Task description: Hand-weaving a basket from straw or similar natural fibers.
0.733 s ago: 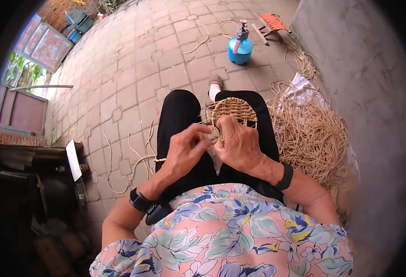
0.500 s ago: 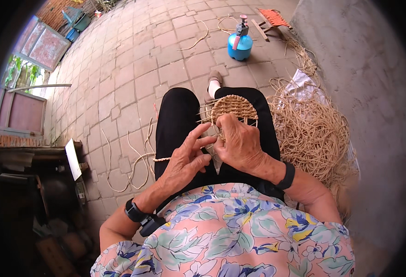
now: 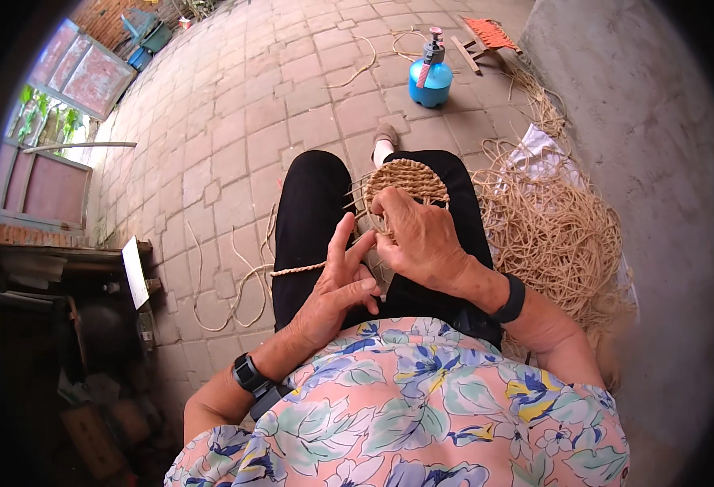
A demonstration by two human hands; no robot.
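Note:
A round piece of woven tan cord [image 3: 407, 178] with bare spokes sticking out rests over my right thigh. My right hand [image 3: 422, 243] is closed on its near part, the fingertips partly hidden among the strands. Just left of it, my left hand [image 3: 342, 284] has its fingers spread, one fingertip close to my right fingers. A twisted length of cord [image 3: 296, 268] runs from over my left thigh [image 3: 300, 195] behind the left fingers toward the weaving; whether they touch it I cannot tell.
Tangled cord [image 3: 552, 243] and a white sack [image 3: 535, 154] lie at my right by a concrete wall [image 3: 625, 162]. A blue pump sprayer [image 3: 428, 85] and orange-topped folding stool [image 3: 491, 34] stand ahead. Loose strands lie on the pavers [image 3: 211, 146]. A dark cluttered shelf [image 3: 32, 268] is at left.
My left fingers have straightened and spread, and that hand has moved right. My right hand and the woven piece have shifted slightly up and left. More twisted cord shows across the left thigh.

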